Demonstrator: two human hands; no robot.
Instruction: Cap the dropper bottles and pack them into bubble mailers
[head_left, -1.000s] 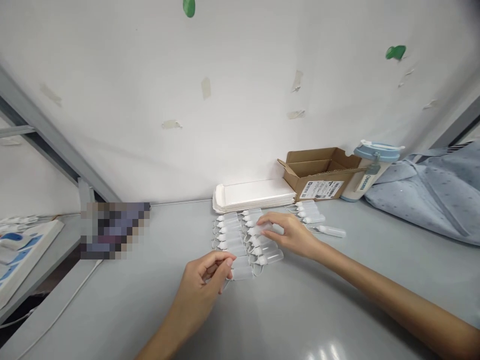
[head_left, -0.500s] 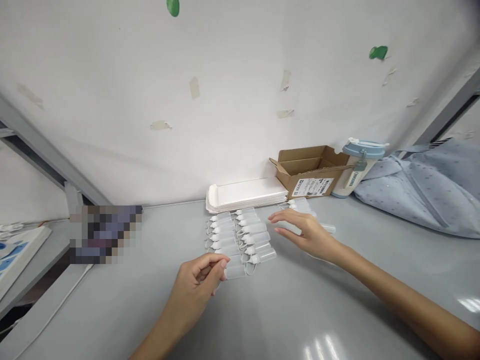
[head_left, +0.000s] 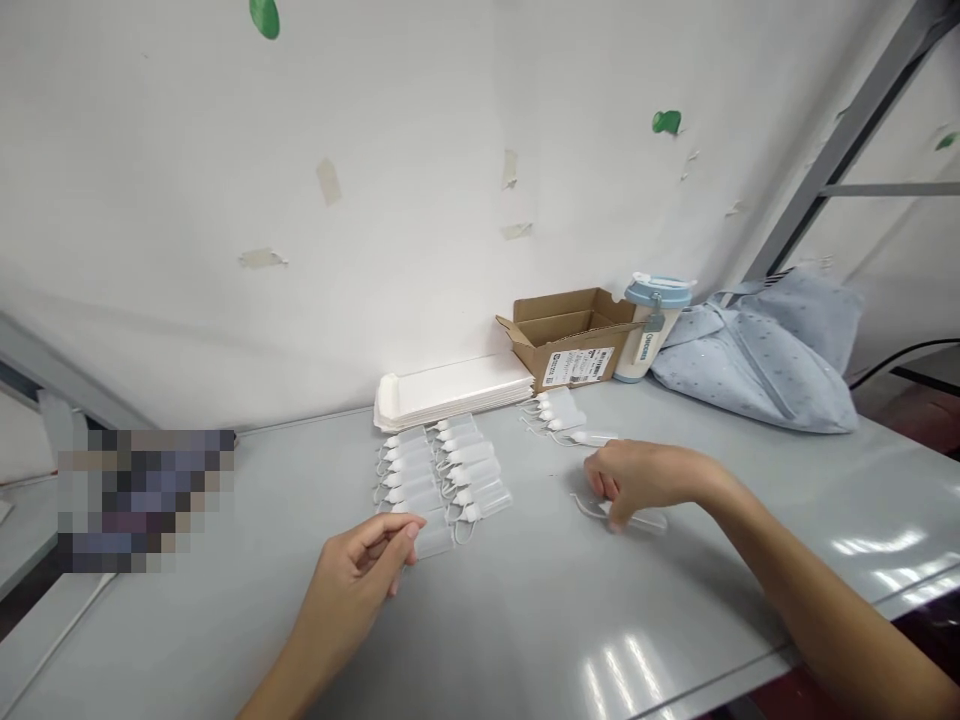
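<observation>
lying under right hand [head_left: 645, 478]: bottle [head_left: 648, 520]

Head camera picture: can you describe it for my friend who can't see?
The right hand touches a small bottle on a gray table; the left hand is by rows of bottles. Behind are an open box and a cup.

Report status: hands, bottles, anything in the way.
Left hand at nearest left-column bottle. Right hand at separate bottle. Both grips unclear. White stack behind bottle columns, beyond both hands.

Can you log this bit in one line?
left hand: by bottle rows | right hand: at separate bottle | cardboard box: open, farther back
</observation>
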